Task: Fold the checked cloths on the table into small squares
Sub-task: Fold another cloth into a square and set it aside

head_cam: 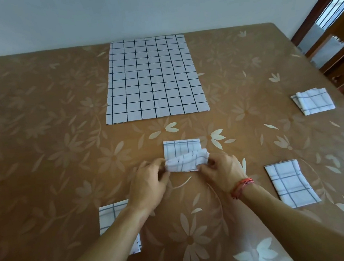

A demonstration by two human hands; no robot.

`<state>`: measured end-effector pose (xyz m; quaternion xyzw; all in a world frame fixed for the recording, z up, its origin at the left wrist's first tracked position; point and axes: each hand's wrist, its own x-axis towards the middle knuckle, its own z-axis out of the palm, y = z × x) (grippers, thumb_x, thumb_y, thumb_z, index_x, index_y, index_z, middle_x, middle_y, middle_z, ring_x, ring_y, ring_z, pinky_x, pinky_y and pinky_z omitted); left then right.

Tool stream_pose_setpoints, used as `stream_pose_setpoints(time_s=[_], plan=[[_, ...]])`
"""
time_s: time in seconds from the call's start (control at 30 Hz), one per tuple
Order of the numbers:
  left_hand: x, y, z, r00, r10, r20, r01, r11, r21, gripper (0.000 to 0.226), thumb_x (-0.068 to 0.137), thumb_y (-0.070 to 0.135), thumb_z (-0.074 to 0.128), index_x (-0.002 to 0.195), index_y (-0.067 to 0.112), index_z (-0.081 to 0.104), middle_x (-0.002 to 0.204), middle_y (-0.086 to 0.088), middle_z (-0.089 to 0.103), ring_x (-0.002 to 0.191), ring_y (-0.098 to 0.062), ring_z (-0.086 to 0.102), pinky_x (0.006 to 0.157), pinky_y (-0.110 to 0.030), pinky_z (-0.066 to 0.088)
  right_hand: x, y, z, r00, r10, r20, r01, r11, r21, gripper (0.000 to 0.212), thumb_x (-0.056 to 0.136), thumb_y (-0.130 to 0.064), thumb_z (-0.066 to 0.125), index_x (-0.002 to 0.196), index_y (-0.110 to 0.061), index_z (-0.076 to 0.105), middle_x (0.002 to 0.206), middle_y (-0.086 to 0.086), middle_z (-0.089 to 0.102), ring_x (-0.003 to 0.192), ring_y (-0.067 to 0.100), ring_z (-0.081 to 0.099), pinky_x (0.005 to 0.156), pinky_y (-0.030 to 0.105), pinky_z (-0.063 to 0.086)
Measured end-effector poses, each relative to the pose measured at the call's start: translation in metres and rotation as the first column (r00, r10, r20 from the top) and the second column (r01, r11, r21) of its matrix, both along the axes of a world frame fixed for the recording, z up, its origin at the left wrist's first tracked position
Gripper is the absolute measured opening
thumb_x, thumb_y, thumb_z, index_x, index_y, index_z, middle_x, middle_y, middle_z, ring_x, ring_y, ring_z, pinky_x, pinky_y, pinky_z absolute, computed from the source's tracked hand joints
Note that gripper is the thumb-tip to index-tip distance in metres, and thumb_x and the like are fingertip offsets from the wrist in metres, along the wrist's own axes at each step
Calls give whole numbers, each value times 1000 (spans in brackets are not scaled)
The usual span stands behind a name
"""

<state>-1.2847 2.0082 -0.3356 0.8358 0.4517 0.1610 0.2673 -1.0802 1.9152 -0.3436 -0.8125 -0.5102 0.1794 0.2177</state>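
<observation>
A small, partly folded checked cloth [182, 150] lies in the middle of the table, its near edge lifted and curled over. My left hand [149, 183] pinches that raised edge at its left end. My right hand [221, 172] pinches the right end. A large checked cloth [153, 77] lies spread flat at the far side of the table. Folded checked cloths lie around: one [291, 184] at the near right, one [314, 100] at the far right, and one [108, 218] near left, half hidden under my left forearm.
The table carries a brown tablecloth with a pale flower pattern [42, 143]. A wooden chair [336, 55] stands past the table's right edge. A pale wall runs behind the far edge.
</observation>
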Motion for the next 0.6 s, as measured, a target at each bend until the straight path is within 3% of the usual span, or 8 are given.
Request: stream_pose_setpoints(time_s=[0.13,0.33,0.43,0.6], plan=[[6,10,-2,997,69,47,-62,990,-128,25,86,24,67,110,25,65,84,17,68,90,-12,59,85,-40,49,-2,12,1,996,-76,-39,76,997,-3,28,80,-31,67,64,-17,48,54,-5,49,53,10,44,47,15,23],[12,21,-9,996,78,-52,-84,989,-124,33,88,32,63,121,32,56,87,5,63,90,-21,56,84,-42,49,-2,20,-1,991,-110,-71,107,993,-50,11,85,-31,64,92,-24,60,73,-10,63,64,6,54,50,11,31],[15,21,-11,994,15,-110,-15,1000,-2,41,91,30,61,130,25,51,90,8,63,93,-19,54,89,-38,43,-2,25,-2,992,-95,-77,91,994,-56,25,86,-29,62,110,-24,56,76,-11,61,69,10,56,56,21,40],[17,19,-13,959,-132,-252,202,941,273,52,88,14,59,138,13,45,133,-1,49,119,-22,48,87,-37,45,0,27,0,998,-44,-51,41,997,-65,45,87,-26,61,128,-31,43,74,-16,50,73,14,56,63,31,48]])
